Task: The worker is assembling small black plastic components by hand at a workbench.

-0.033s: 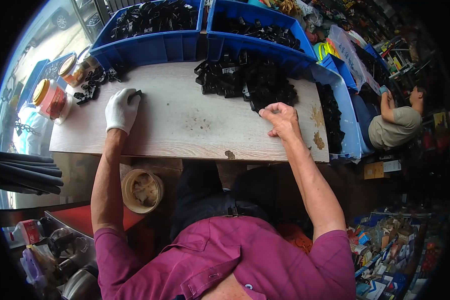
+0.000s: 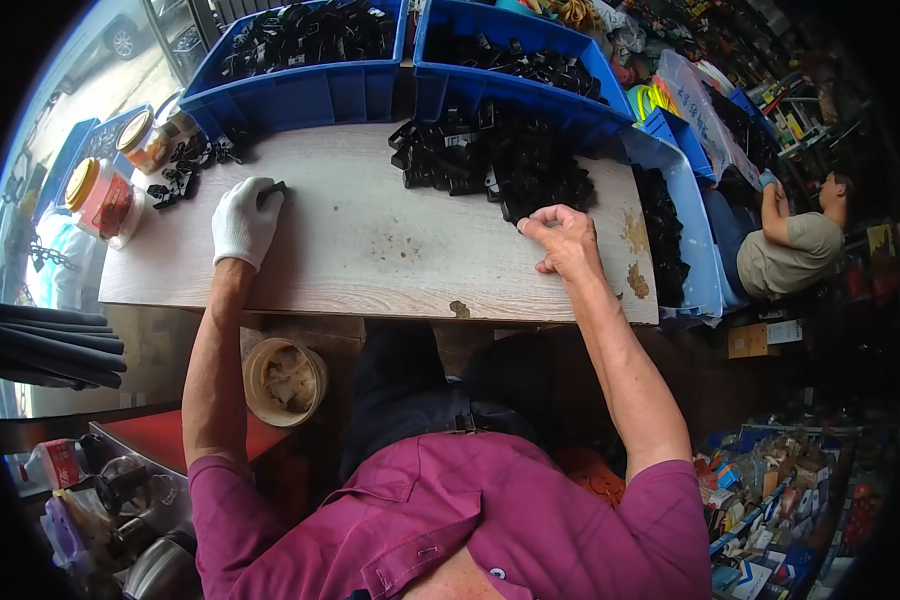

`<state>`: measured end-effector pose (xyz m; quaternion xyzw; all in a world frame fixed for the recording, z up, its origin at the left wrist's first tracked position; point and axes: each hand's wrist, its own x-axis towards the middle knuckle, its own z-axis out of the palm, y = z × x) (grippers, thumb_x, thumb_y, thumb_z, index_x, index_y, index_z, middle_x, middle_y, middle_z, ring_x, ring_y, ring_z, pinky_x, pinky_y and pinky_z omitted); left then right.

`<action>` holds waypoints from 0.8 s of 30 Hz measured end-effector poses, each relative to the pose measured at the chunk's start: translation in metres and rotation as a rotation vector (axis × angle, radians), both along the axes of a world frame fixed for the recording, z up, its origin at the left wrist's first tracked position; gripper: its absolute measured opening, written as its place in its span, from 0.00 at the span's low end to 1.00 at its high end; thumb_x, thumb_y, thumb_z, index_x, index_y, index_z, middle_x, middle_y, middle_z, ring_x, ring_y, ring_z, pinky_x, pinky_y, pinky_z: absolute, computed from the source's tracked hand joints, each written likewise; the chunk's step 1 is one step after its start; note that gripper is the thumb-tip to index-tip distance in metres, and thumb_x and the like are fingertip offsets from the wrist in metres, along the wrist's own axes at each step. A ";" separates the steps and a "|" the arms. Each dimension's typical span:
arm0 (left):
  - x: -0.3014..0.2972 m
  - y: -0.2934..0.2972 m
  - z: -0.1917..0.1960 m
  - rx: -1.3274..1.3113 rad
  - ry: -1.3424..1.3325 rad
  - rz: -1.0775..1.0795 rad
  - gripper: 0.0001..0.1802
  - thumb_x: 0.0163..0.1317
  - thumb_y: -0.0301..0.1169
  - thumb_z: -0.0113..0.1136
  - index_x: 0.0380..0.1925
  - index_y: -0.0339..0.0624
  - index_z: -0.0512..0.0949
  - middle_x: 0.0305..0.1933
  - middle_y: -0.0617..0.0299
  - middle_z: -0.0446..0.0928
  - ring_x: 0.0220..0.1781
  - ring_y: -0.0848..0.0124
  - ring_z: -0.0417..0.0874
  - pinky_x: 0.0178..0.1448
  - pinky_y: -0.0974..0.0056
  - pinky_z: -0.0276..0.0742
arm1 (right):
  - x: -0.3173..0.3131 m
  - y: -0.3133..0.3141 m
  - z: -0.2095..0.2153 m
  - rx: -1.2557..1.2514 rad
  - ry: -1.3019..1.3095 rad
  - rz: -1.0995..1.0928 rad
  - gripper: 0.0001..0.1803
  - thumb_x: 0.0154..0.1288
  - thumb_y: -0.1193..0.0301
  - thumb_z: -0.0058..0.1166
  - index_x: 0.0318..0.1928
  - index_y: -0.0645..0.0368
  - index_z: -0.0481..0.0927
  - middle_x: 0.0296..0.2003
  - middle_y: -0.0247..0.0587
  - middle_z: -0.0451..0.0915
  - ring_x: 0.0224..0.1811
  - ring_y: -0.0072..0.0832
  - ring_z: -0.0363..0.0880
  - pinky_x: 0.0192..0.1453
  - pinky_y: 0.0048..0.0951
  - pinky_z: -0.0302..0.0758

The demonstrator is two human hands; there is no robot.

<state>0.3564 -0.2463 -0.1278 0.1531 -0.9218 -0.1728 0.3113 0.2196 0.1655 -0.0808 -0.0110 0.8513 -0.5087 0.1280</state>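
My left hand, in a white knitted glove, rests on the left part of the pale wooden tabletop. Its fingers are closed on a small black part, mostly covered by the glove. Bare, my right hand is at the near edge of a heap of small black parts, thumb and forefinger pressed together. Whatever lies between those fingertips is too small to make out. A smaller group of black parts is spread along the table's far left side.
Two blue bins full of black parts line the far edge. Another blue bin stands at the right. Lidded jars sit at the left corner. A bucket stands below the table. A co-worker is at far right.
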 end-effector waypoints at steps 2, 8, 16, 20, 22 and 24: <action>0.002 0.012 0.001 0.023 0.014 -0.016 0.10 0.60 0.35 0.69 0.39 0.45 0.84 0.37 0.55 0.86 0.43 0.51 0.86 0.48 0.52 0.81 | 0.001 0.000 0.000 0.007 0.001 0.000 0.13 0.59 0.66 0.72 0.39 0.60 0.84 0.25 0.33 0.78 0.18 0.17 0.67 0.22 0.22 0.75; 0.008 0.058 0.013 0.079 0.019 -0.093 0.11 0.58 0.34 0.72 0.33 0.43 0.79 0.33 0.52 0.84 0.36 0.49 0.86 0.41 0.53 0.81 | 0.003 0.000 0.003 -0.005 -0.023 0.045 0.11 0.60 0.67 0.72 0.36 0.58 0.83 0.24 0.30 0.76 0.21 0.16 0.70 0.22 0.21 0.75; -0.001 0.108 0.011 -0.037 0.032 -0.251 0.03 0.61 0.28 0.64 0.31 0.45 0.78 0.35 0.57 0.81 0.39 0.53 0.83 0.43 0.53 0.80 | 0.018 -0.008 0.007 -0.017 -0.081 0.118 0.10 0.60 0.67 0.72 0.34 0.57 0.84 0.26 0.32 0.78 0.24 0.17 0.72 0.23 0.21 0.75; 0.004 0.121 0.013 -0.033 0.049 -0.311 0.04 0.61 0.28 0.63 0.36 0.45 0.81 0.36 0.56 0.83 0.41 0.53 0.84 0.45 0.53 0.80 | 0.022 -0.003 0.005 -0.170 -0.174 0.148 0.13 0.61 0.68 0.71 0.39 0.61 0.82 0.25 0.34 0.80 0.14 0.15 0.69 0.21 0.25 0.78; 0.006 0.129 0.019 0.030 0.041 -0.307 0.05 0.61 0.28 0.64 0.37 0.45 0.81 0.36 0.55 0.83 0.40 0.53 0.84 0.45 0.54 0.81 | 0.022 0.000 0.006 -0.190 -0.164 0.109 0.14 0.61 0.68 0.71 0.40 0.63 0.82 0.26 0.35 0.81 0.12 0.16 0.67 0.20 0.26 0.79; 0.006 0.139 0.019 0.092 0.032 -0.298 0.05 0.61 0.27 0.64 0.38 0.44 0.81 0.36 0.54 0.83 0.39 0.52 0.85 0.44 0.54 0.81 | 0.023 -0.002 0.006 -0.212 -0.154 0.073 0.15 0.60 0.68 0.71 0.41 0.64 0.81 0.26 0.36 0.81 0.10 0.16 0.66 0.19 0.28 0.79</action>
